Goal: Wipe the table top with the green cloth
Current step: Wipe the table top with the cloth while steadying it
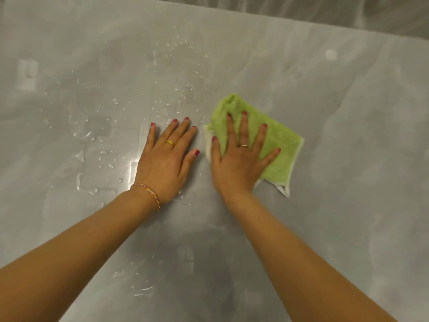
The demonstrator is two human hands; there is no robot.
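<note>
A green cloth (278, 145) with a white edge lies folded on the shiny grey table top (348, 112), right of centre. My right hand (239, 163) presses flat on the cloth's left part, fingers spread, palm down. My left hand (167, 161) rests flat on the bare table just left of the cloth, fingers apart, holding nothing. Water drops and small puddles (97, 140) lie on the table to the left of and beyond my left hand.
The table's far edge (301, 26) runs across the top right, with a darker floor beyond it. More wet streaks (141, 291) sit near the front between my forearms. Pale reflections of lights show on the surface.
</note>
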